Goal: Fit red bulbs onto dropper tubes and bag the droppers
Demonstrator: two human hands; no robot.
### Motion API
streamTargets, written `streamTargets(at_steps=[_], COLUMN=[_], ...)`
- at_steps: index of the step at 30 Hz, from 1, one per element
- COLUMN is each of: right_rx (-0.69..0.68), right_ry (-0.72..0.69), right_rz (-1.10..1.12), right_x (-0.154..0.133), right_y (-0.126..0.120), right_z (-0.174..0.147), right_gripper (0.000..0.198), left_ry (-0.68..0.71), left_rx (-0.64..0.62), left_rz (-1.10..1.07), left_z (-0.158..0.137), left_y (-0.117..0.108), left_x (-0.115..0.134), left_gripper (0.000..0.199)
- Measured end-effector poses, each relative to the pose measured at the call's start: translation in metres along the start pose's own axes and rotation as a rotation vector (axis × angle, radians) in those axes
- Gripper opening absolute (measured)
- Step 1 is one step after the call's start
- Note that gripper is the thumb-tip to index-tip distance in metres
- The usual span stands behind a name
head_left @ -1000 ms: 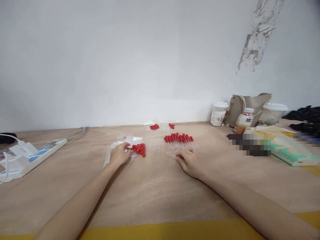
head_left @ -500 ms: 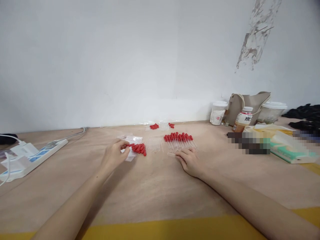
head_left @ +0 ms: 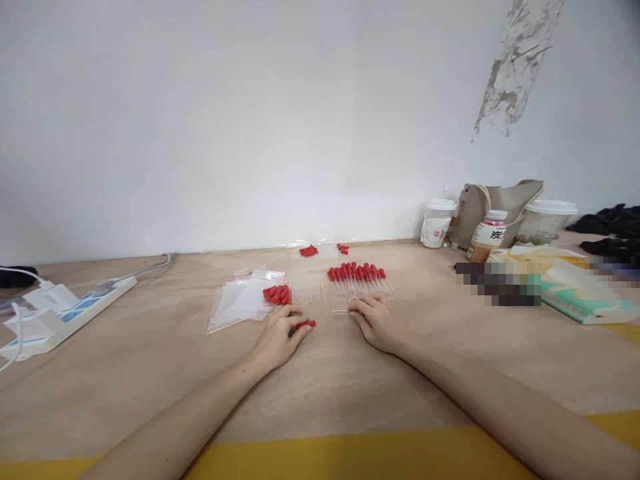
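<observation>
Pinched in the fingers of my left hand (head_left: 280,335) is a red rubber dropper bulb (head_left: 306,324), its end pointing right. My right hand (head_left: 375,323) grips a thin clear dropper tube (head_left: 341,311) that sticks out to the left, with a gap between it and the bulb. Behind my left hand, a pile of red bulbs (head_left: 277,294) rests partly on clear plastic bags (head_left: 235,301). A row of loose clear tubes (head_left: 306,288) lies in the middle. Beyond my right hand are several droppers with red bulbs on their tubes (head_left: 356,279), side by side.
Near the wall lies a clear bag (head_left: 327,251) with red bulbs and tubes. A power strip (head_left: 95,308) with plugs is at left. A lidded cup (head_left: 439,223), a bottle (head_left: 487,237), a grey bag (head_left: 500,200) and a tissue pack (head_left: 580,297) stand or lie at right.
My left hand has moved right and nearer from the bulb pile, carrying one red bulb toward my right hand. The plastic bags are now uncovered. My right hand has barely moved.
</observation>
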State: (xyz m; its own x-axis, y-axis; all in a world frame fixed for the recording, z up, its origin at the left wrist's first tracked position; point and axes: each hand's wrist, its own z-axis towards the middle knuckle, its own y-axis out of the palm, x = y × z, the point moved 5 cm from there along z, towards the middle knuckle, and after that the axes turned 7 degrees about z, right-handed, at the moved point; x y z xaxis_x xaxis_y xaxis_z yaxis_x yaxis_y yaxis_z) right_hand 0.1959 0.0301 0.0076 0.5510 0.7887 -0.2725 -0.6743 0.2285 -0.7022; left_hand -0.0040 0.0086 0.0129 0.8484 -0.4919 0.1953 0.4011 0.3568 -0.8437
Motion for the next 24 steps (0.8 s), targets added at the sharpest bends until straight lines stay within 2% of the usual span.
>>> streamTargets(at_steps=[7,18,24], right_rx=[0.013,-0.005,-0.042], right_ry=[0.041,-0.016,-0.045], right_rz=[0.131,0.161,0.162], right_x=[-0.014,-0.021,-0.022], right_y=[-0.001,0.000,0.005], right_z=[0.001,0.001,0.001], right_gripper=[0.013,0.014,0.016], left_ry=[-0.017,-0.063,-0.040], left_rx=[-0.018,-0.115,-0.114], left_rz=[-0.196,-0.402,-0.403], left_z=[0.002,-0.002,-0.002], left_y=[0.000,0.004,0.002], left_x=[0.015,0.025,0.029], left_gripper=[0.018,0.020,0.023])
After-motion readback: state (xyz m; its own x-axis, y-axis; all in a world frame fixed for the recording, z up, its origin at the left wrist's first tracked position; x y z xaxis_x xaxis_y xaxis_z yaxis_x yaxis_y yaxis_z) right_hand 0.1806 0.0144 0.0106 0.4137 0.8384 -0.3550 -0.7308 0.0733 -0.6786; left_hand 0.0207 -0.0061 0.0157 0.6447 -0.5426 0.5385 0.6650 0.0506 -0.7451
